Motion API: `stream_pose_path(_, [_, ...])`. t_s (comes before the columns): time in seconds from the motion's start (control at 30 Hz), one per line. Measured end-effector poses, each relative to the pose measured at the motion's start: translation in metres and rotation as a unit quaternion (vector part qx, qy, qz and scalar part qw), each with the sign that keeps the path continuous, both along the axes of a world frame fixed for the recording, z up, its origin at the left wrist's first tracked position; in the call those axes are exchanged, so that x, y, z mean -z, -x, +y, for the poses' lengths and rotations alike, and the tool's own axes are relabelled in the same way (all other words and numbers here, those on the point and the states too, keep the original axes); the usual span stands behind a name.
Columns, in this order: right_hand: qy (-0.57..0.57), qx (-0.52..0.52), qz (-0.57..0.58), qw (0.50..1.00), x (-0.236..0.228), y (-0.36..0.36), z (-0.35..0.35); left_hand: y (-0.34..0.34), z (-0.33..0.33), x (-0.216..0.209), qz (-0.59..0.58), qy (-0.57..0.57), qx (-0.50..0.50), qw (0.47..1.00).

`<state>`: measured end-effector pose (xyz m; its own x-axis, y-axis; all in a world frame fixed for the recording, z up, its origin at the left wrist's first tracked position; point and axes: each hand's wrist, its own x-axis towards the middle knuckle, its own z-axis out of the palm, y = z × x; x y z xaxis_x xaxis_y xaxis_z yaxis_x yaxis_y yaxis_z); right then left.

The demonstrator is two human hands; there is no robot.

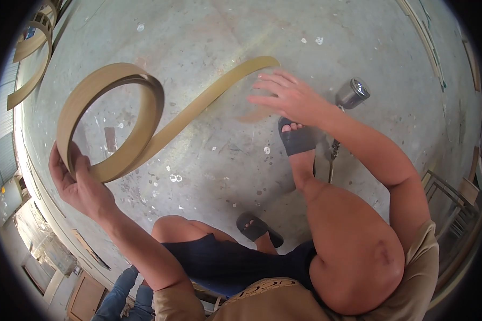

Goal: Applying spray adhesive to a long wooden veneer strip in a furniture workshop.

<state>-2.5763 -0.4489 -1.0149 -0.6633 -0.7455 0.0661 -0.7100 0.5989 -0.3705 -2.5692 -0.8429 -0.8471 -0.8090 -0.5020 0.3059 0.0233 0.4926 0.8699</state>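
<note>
"As we looked down over a speckled grey floor (209,171), our left hand (85,184) gripped a coil of tan strip (152,107) at its lower left, the band caught between thumb and curled fingers."

"Was our right hand (289,99) closed on anything?"

"No, we held it open, palm down, with the fingers stretched out and slightly parted. Some of it blurred, and we could not tell whether the fingertips touched the strip."

"Where did the strip lie between our two hands?"

"Its coiled part rose in a wide ring above and to the right of our left hand. From the ring's lower right, a loose tail (193,109) ran up and across in front of us, and its bent end came just beside our right fingertips."

"What else surrounded us?"

"A shiny metal cup (352,93) stood near our right wrist, on its far side from the strip. Our dark right sandal (297,142) showed just below that hand, while a second coil (35,69) appeared at upper left, well apart from both hands."
</note>
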Motion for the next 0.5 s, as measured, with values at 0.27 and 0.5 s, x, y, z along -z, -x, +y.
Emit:
stream_pose_path(0.27, [0.150,0.202,-0.058,0.966,-0.036,0.105,0.076,-0.011,-0.051,0.019,0.013,-0.148,0.064,0.987])
stream_pose_path(0.5, [0.102,0.287,-0.050,0.951,-0.122,0.195,0.189,-0.008,-0.033,0.061,-0.056,-0.159,0.038,0.985])
